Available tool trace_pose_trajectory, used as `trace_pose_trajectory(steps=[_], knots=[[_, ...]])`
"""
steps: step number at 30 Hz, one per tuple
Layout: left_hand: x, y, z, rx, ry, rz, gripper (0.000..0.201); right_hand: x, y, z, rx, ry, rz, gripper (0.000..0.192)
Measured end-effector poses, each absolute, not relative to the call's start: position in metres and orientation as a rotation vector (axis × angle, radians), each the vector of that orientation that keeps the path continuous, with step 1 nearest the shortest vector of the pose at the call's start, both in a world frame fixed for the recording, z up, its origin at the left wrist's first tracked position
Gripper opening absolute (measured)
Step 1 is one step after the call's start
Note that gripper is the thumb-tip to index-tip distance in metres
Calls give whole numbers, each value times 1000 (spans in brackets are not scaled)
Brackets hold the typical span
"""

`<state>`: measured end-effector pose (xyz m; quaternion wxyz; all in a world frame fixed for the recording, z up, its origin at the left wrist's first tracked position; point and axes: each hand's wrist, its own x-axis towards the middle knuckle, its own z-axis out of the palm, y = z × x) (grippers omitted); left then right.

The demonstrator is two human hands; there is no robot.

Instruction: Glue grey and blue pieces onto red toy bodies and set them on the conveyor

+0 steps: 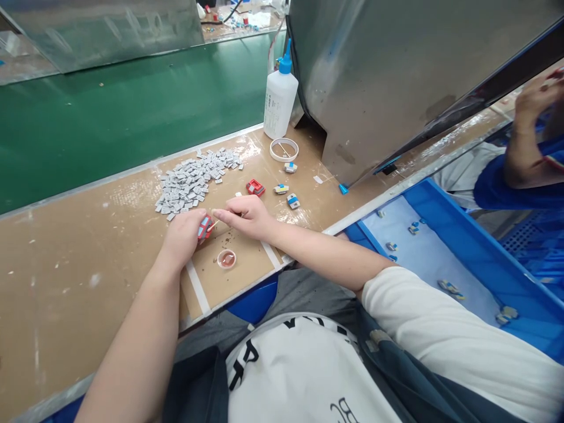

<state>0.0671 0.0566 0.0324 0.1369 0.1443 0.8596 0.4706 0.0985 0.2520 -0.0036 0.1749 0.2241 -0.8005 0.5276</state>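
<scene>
Brown workbench (110, 258) up against a green panel (132, 111), with a heap of small gray tiles (185, 182) sitting just past the hands. Left hand (183, 235) has a little red-and-blue plastic piece (204, 228) gripped at its fingertips, no real gap there. Right hand (251, 216) is pinched tight on a thin stick (214, 225), which slants down-left to the piece's right side; can't tell if the tip's actually touching. So the piece lies left of the right fingers, long axis roughly toward the wearer, crossing the stick's line. Small clear cup (227, 259) of reddish liquid is nearby, below the right hand.
</scene>
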Motion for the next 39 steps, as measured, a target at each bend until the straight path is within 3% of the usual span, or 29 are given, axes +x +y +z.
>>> trace_pose_trajectory(steps=[11, 15, 19, 24, 28, 32, 35, 39], knots=[[66, 56, 34, 491, 2550, 1277, 41, 98, 250, -6, 631, -2285, 1386, 60], [65, 56, 33, 464, 2515, 1330, 42, 99, 254, 1, 607, -2249, 1507, 64], [63, 56, 33, 297, 2422, 1461, 36, 105, 261, 5, 976, -2269, 1633, 62], [61, 56, 34, -112, 2114, 1990, 23, 112, 269, 7, 1445, -2532, 1236, 53], [55, 51, 35, -189, 1817, 2442, 25, 94, 266, 25, 890, -2676, 1010, 50], [53, 44, 34, -205, 1758, 2538, 30, 58, 246, 38, 601, -2911, 626, 31], [55, 41, 33, -230, 1763, 2541, 29, 39, 228, 37, 662, -3075, 296, 30], [56, 41, 32, -264, 1788, 2511, 27, 29, 218, 32, 676, -3092, 139, 30]])
